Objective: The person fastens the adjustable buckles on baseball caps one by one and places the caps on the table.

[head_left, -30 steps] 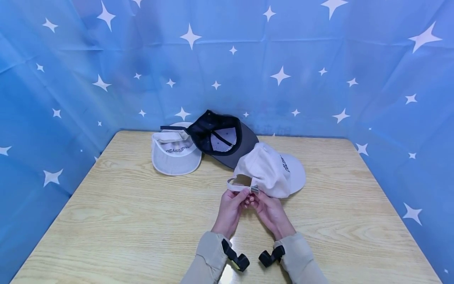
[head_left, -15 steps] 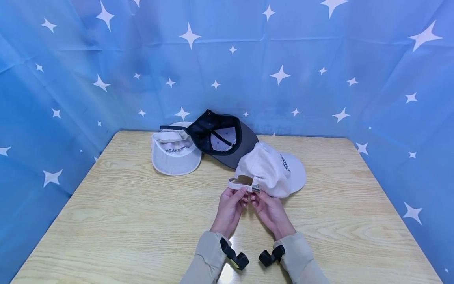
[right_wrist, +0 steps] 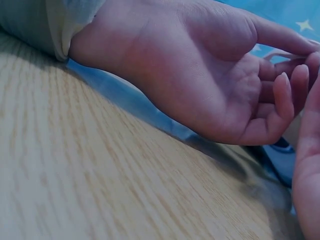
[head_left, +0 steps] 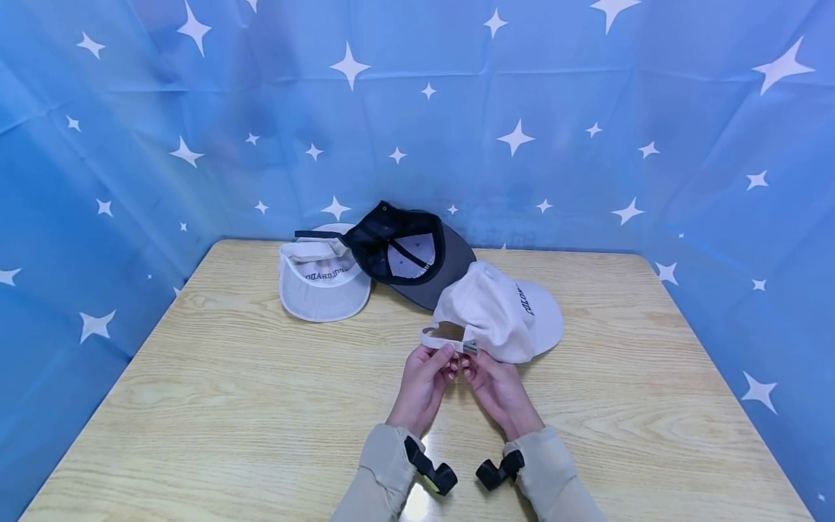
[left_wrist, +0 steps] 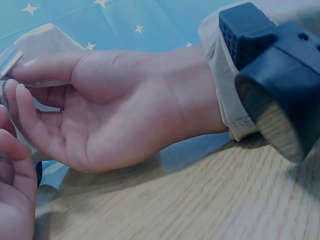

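A white baseball cap point(head_left: 485, 308) with dark lettering lies right of centre in the head view, its brim toward the right and its back opening facing the hands. At that opening, the left hand point(head_left: 420, 384) pinches the white strap point(head_left: 433, 341) between thumb and fingers. Beside it, the right hand point(head_left: 499, 388) pinches the strap's metal buckle point(head_left: 470, 348). The left wrist view shows the right hand's thumb over the buckle point(left_wrist: 10, 61) and its other fingers curled below. In the right wrist view the left thumb presses toward the fingertips, the strap partly hidden there.
Behind the held cap, a dark cap point(head_left: 450, 264) rests with its inside showing, overlapping another white cap point(head_left: 324, 293) at its left. All are on a wooden table point(head_left: 228, 406). A blue star-patterned curtain point(head_left: 417, 116) stands behind and at both sides.
The fingertips have drawn slightly apart, and the strap with its buckle has shifted a little to the right. In the last half second almost nothing moves.
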`<state>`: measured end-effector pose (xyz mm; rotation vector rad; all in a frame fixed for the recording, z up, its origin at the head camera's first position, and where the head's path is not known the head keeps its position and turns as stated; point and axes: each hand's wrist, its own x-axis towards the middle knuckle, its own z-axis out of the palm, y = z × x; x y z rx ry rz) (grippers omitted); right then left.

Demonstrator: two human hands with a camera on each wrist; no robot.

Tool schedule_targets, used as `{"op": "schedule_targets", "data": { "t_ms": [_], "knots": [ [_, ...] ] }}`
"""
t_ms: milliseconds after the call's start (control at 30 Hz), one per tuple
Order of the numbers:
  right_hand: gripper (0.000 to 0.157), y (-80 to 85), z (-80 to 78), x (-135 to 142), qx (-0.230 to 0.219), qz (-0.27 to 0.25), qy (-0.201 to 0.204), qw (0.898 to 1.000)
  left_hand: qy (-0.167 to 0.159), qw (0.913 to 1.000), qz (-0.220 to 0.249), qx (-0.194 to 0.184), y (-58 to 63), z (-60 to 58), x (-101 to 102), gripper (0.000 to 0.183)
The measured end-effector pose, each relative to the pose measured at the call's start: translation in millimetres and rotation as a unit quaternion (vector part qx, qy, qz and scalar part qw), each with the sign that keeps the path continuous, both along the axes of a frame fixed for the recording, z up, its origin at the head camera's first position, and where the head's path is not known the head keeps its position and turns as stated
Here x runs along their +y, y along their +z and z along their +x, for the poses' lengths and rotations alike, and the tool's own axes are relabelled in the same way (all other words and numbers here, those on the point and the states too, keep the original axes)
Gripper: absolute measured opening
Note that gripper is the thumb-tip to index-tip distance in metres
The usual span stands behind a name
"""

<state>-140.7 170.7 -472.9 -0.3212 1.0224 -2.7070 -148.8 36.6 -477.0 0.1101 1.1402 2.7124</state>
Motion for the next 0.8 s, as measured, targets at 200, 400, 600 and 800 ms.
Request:
{"op": "schedule_targets", "data": {
  "t_ms": [200,400,600,800],
  "knots": [
    [0.014,-0.9,-0.9,0.5,0.016,-0.005,0.009,1.000,-0.006,1.0000,-0.008,0.000,1.5,1.0,-0.2,0.018],
    [0.013,-0.5,-0.6,-0.4,0.032,0.016,-0.008,0.999,-0.002,0.9999,-0.015,0.006,2.4,1.7,-0.4,0.019],
    [0.015,-0.8,-0.8,-1.2,0.052,0.029,-0.030,0.998,-0.002,0.9998,-0.018,0.011,2.3,1.6,0.0,0.020],
    [0.015,-3.6,-2.6,-1.5,0.058,0.038,-0.033,0.997,-0.004,0.9995,-0.028,0.016,2.6,1.4,0.0,0.020]
  ]
}}
